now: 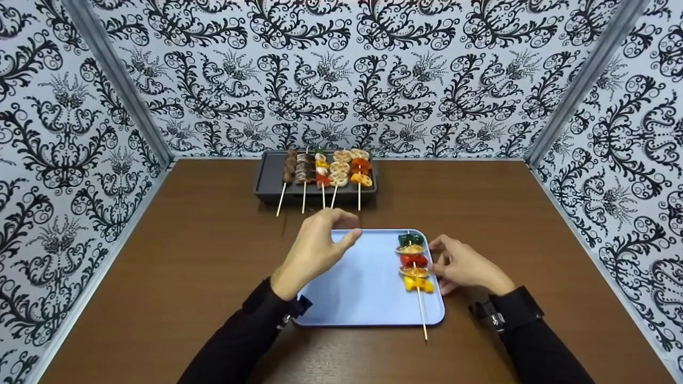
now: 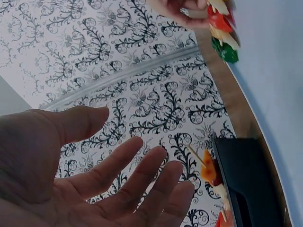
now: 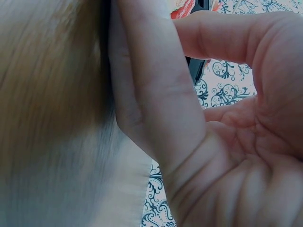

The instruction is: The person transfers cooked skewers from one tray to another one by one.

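Note:
A skewer of green, red and yellow pepper chunks with pale round slices between (image 1: 414, 261) lies along the right side of a light blue tray (image 1: 363, 288). Its stick reaches past the tray's front edge. My right hand (image 1: 467, 266) is at the tray's right rim, loosely bent fingertips against or close beside the skewer's middle; the exact contact is hidden. Above the tray's left part hovers my left hand (image 1: 318, 245), thumb and fingers apart. In the left wrist view that hand (image 2: 113, 175) is spread and holds nothing.
Behind the tray stands a dark grill plate (image 1: 271, 173) with several skewers of meat and vegetables, their sticks pointing forward. All this is on a brown wooden table (image 1: 187, 256), enclosed by patterned walls (image 1: 320, 80) at the back and sides.

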`<state>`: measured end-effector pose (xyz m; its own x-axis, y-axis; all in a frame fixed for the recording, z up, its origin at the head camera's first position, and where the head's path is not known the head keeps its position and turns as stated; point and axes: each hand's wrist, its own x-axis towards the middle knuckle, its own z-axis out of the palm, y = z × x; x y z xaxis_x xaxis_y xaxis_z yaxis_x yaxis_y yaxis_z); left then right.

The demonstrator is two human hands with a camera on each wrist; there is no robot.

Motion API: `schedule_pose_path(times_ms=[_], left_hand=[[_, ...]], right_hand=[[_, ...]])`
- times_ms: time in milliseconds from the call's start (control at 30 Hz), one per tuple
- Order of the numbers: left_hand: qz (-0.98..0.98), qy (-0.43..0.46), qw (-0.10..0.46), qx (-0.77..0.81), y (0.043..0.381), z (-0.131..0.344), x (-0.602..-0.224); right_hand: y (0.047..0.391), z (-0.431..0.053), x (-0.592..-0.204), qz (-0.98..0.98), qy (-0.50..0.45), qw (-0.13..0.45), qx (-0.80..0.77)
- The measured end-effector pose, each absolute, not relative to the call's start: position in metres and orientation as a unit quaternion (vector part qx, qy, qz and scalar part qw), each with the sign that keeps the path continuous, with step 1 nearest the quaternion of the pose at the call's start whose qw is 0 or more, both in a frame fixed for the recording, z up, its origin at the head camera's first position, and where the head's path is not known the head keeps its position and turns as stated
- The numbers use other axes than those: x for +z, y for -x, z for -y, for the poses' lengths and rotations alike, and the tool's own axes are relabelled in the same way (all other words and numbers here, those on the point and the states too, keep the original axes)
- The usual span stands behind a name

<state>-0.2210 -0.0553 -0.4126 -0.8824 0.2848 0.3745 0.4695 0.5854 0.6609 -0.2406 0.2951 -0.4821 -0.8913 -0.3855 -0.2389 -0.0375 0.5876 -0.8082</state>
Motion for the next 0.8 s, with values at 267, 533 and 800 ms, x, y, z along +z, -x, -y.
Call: schedule_pose_path(times_ms=[267, 533, 800], left_hand=[[0.899, 0.196, 0.175, -0.351, 0.231, 0.064, -0.417], [0.911, 0.169, 0.187, -0.325, 0.240, 0.072, -0.420], [0.911, 0.154, 0.192, -0.332, 0.252, 0.081, -0.424]], right_hand=[[0.240, -0.295, -0.481, -0.868, 0.119, 0.196, -0.440], [0.239, -0.295, -0.481, -0.866, 0.122, 0.199, -0.443], [0.239, -0.294, -0.482, -0.863, 0.123, 0.199, -0.448]])
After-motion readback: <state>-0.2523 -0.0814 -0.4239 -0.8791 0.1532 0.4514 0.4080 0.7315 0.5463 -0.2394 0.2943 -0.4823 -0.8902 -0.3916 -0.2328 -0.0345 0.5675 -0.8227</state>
